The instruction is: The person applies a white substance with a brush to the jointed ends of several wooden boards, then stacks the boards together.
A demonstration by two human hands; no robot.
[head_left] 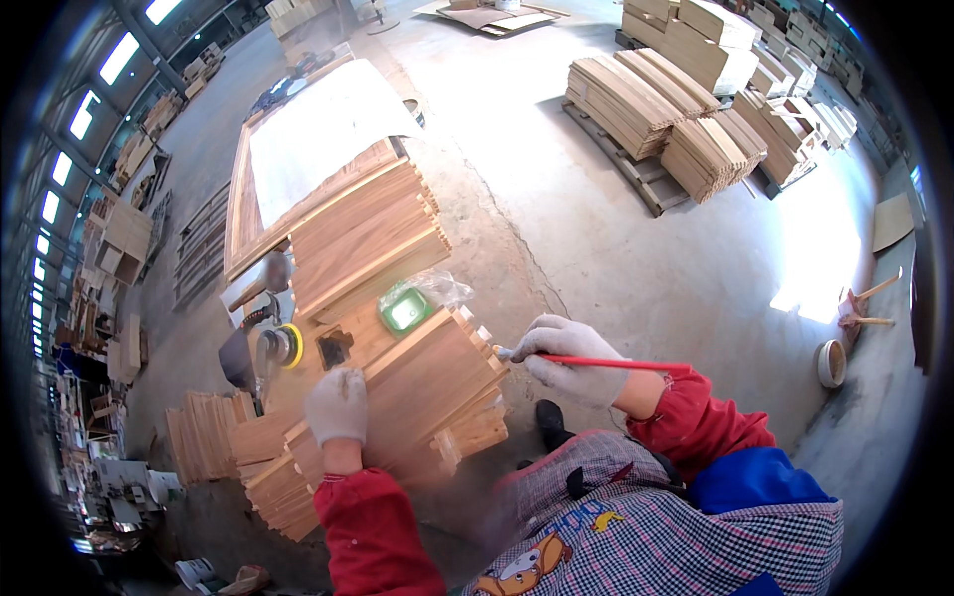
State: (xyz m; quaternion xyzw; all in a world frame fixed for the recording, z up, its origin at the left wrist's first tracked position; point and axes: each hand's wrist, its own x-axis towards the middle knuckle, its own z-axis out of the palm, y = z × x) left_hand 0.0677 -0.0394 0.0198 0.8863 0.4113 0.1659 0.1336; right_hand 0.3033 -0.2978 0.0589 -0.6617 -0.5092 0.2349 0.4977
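My right hand, in a white glove, is closed around a thin brush with a red handle. The brush's pale tip is at the right ends of the stacked wooden boards in front of me. My gloved left hand is on the far left edge of the top board, its fingers curled down against it. A green plastic container with clear film around it sits just beyond the boards. Left of it lies a sander with a yellow disc.
Another board stack lies farther along the bench, before a white sheet. More boards are at the left. Board piles on a pallet stand on the floor at the far right, with a white bucket nearer.
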